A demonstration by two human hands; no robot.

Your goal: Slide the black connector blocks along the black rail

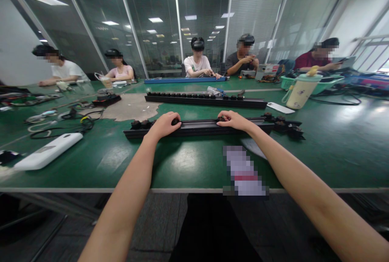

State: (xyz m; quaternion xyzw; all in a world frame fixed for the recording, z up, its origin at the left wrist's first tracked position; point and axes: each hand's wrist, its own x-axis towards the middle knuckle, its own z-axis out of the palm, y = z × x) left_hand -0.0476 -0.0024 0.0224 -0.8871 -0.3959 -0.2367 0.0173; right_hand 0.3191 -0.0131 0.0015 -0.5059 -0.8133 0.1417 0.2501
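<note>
A long black rail (197,130) with a channel along its top lies crosswise on the green table. My left hand (164,125) is closed at the rail's left part, thumb and fingers around a small black roller-like piece (175,121). Toward the right, my right hand (235,120) pinches a similar small dark piece (221,119) at the channel. Whether either piece sits in the channel or just above it, I cannot tell. More black pieces (135,124) stand on the rail's left end. Several loose black pieces (282,124) lie around its right end.
Behind lies a second black rail (197,101) bearing a row of pieces. A white phone-like case (50,151) and cables (86,123) are at left. A tumbler (304,90), a white phone (281,108) and a green basket (330,86) stand right. Several people sit across the table (182,160).
</note>
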